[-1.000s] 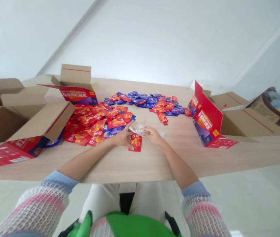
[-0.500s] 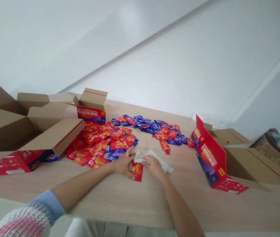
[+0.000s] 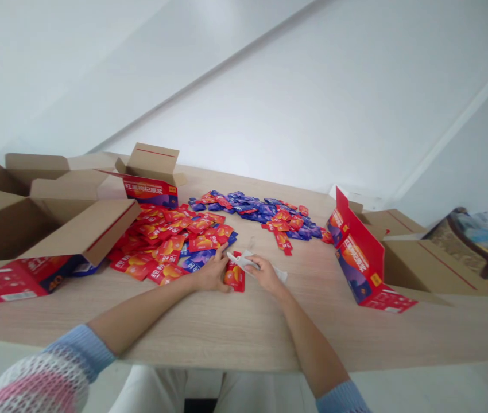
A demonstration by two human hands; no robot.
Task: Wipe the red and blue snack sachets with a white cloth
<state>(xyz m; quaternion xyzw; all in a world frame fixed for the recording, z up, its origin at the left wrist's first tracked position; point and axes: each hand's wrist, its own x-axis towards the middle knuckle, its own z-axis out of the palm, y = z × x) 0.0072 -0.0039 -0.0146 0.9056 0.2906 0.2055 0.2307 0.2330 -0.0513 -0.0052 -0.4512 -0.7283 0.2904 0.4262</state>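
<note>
A red sachet (image 3: 236, 279) with orange fruit printed on it lies flat on the wooden table. My left hand (image 3: 215, 275) steadies it at its left edge, thumb low and fingers curled at the upper corner. Pinched in my right hand (image 3: 266, 276) is a white cloth (image 3: 239, 260), whose folded end rests on the sachet's upper part; more of it shows behind the hand. Just left of my left hand spreads a pile of red sachets (image 3: 169, 249), with a few blue-purple ones (image 3: 198, 261) among them.
Farther back lies a pile of mixed blue and red sachets (image 3: 265, 212). Open cardboard cartons stand at left (image 3: 24, 278), back left (image 3: 151, 190) and right (image 3: 356, 258). Beyond the right carton is a brown patterned container (image 3: 459, 244) with plastic-wrapped contents. A white wall (image 3: 270, 126) rises behind.
My view has shifted, so the table appears higher. The cloth is bunched more narrowly under my right hand, its trailing end less spread. My left hand stays at the sachet.
</note>
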